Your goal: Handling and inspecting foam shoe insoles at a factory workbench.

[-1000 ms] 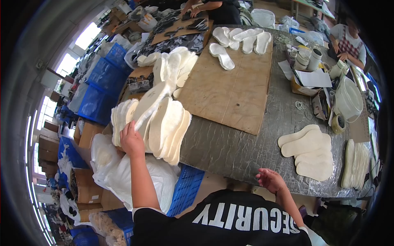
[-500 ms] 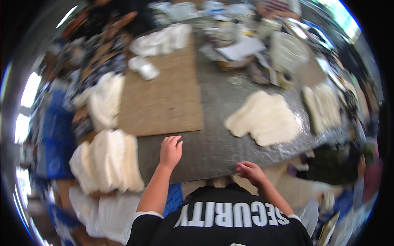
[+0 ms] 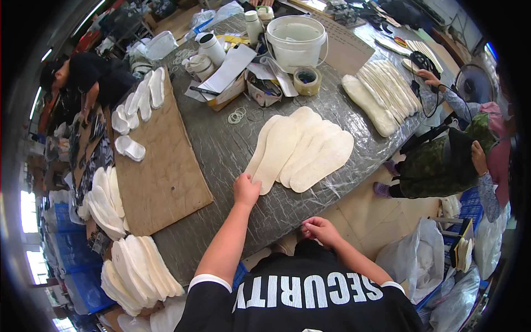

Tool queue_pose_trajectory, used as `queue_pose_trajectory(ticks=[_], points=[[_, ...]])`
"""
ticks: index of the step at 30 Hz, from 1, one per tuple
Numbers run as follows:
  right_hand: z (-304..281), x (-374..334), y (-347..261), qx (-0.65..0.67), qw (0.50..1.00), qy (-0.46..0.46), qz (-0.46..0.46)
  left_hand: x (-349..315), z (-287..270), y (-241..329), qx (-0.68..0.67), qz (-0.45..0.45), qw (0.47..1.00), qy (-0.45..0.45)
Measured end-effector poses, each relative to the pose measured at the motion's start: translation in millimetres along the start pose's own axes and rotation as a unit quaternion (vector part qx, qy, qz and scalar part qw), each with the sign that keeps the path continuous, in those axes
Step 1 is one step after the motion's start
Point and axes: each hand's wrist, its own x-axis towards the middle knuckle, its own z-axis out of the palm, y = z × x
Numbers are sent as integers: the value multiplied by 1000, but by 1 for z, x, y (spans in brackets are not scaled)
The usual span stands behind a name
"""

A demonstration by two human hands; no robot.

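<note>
Cream, sole-shaped insoles (image 3: 322, 160) lie fanned out on the dark, film-covered table (image 3: 221, 144). At the near end of the leftmost ones is my left hand (image 3: 247, 191), its fingers closed on the narrow end of an insole (image 3: 276, 149). My right hand (image 3: 322, 231) hovers by the table's near edge, close to my body and apart from the insoles. Its thumb and fingers are pinched together; anything between them is too small or hidden to make out.
A brown board (image 3: 155, 166) carries white slippers (image 3: 130, 148). Insole stacks stand at left (image 3: 141, 271) and right (image 3: 381, 94). Behind are a white bucket (image 3: 296, 44), tape roll (image 3: 307, 81) and bottles (image 3: 212, 48). One person (image 3: 88, 83) bends at far left; another (image 3: 459, 160) is at right.
My view has turned toward the right. My left hand, empty beside the board before, now grips an insole of the fanned group. My right hand stays near the table edge.
</note>
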Motion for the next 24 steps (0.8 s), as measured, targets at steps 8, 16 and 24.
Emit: queue_pose_trajectory(ticks=[8,16,24], points=[[14,20,-53,-295,920,-9,-257,-21,10,22,99,71,988,90],[52,60,-77,-568,675,-81,-464,-14,-18,41,-197,-96,971,-91],[77,81,-82,-676,561,34,-476,-1,-48,76,-521,-130,811,-230]])
